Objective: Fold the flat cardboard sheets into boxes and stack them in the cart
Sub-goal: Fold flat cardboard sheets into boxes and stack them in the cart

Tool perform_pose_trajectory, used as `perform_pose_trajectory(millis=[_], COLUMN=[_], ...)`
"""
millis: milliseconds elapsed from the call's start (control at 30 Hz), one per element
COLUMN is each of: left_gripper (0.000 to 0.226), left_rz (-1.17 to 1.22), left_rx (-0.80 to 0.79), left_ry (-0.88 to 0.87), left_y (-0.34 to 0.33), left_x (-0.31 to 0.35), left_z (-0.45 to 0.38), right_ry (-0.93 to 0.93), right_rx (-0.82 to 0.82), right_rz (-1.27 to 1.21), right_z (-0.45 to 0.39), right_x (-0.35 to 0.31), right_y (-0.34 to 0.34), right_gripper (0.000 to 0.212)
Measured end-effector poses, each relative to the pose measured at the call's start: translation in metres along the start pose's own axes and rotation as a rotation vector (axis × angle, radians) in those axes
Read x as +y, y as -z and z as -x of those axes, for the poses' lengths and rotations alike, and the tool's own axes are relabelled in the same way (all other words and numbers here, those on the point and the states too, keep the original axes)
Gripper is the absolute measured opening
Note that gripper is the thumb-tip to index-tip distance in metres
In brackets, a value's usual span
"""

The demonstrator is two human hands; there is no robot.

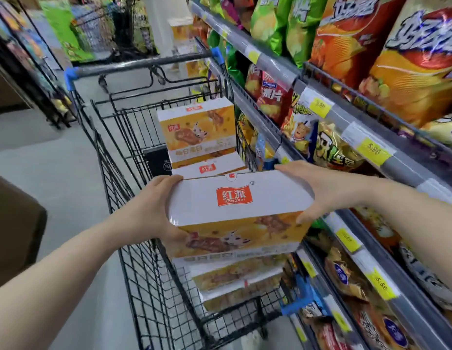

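Observation:
I hold a folded box [235,213], white on top with a red logo and orange printed sides, over the black wire cart [134,198]. My left hand [154,205] grips its left end and my right hand [318,193] grips its right end. Beneath it in the cart lies a stack of the same boxes [235,281]. Further along the basket another stack [209,168] has one box standing upright [197,127] on it. No flat sheets are in view.
Snack shelves [371,137] with chip bags and yellow price tags run close along the cart's right side. The cart's handle [144,64] points away from me. Grey aisle floor [43,160] lies to the left, with a brown carton [15,223] at the left edge.

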State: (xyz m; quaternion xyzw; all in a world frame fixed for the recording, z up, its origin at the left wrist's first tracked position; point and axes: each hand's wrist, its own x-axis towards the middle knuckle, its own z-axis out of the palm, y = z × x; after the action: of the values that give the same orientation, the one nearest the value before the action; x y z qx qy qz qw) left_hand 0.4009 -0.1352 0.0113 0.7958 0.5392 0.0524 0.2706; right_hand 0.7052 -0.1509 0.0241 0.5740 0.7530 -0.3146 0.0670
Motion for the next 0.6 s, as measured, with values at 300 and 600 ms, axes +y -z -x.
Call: perform_pose_trajectory(millis=[300,600], left_gripper=[0.106,0.108], left_rz=[0.094,0.124], left_rx=[0.058,0.136], left_ry=[0.143,0.219], left_y=[0.017,0.021], left_x=[-0.029,-0.062], left_z=[-0.081,-0.162], right_ry=[0.101,0.135], right_rx=[-0.035,0.028], right_rz=[0.020,0.024], right_z=[-0.121,-0.214], right_x=[0.022,0.041], right_y=[0.050,0.074], right_gripper=[0.107,0.106])
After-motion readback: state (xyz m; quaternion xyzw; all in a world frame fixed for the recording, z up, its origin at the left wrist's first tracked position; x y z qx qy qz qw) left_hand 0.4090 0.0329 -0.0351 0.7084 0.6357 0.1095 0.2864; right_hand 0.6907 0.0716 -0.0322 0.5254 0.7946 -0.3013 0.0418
